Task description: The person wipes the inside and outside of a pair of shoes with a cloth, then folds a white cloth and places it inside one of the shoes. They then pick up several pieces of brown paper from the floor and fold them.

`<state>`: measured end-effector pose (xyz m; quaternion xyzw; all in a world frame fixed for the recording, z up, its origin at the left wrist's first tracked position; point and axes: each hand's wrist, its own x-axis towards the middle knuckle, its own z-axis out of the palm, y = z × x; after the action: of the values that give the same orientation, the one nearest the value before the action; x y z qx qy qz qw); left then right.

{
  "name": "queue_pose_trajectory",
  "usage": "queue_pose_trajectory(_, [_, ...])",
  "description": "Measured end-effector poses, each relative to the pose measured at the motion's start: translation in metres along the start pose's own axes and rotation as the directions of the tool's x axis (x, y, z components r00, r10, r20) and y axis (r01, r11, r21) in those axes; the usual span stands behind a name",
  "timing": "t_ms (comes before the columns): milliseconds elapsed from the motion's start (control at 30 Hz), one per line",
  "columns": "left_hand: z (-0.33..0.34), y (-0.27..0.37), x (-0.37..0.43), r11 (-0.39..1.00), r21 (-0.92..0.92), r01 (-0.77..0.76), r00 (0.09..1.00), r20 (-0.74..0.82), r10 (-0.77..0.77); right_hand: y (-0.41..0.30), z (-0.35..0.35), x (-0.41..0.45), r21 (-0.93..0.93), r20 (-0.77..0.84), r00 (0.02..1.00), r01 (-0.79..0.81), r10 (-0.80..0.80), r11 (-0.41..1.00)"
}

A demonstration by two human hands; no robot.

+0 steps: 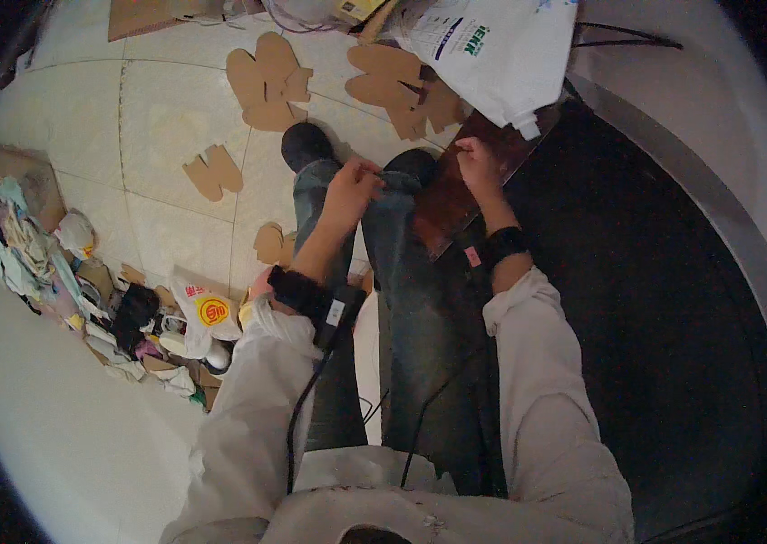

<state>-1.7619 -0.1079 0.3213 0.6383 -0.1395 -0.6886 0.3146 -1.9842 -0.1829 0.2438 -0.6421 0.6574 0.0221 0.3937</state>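
Observation:
My left hand (353, 185) is over the jeans near my knees, its fingers bent and close together; whether something thin is between them cannot be told. To its right, my right hand (478, 166) hangs with curled fingers above a dark red board (445, 211), with nothing visible in it. Black bands with small devices are strapped around both wrists. Beyond my dark shoes (307, 146) lie flat brown cardboard cutouts (268, 85), with more cutouts (390, 81) beside the white printed bag (472, 51). A smaller cutout (213, 173) rests on the tiles to the left.
Piled cloth scraps (23, 231) and a white plastic bag (203, 309) with red and yellow print lie along the left wall. A large black surface (628, 292) fills the right side. A black cable runs from the left wrist device.

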Motion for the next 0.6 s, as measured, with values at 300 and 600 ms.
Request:
queue_pose_trajectory(300, [0.0, -0.013, 0.034, 0.991, -0.11, 0.073, 0.997, -0.015, -0.075, -0.004, 0.04, 0.03, 0.054, -0.015, 1.0, -0.006, 0.006, 0.999])
queue_pose_trajectory(600, [-0.019, -0.043, 0.093, 0.984, -0.166, 0.058, 0.996, -0.054, -0.068, 0.013, 0.082, 0.082, 0.161, -0.03, 0.997, -0.07, 0.076, 0.984])
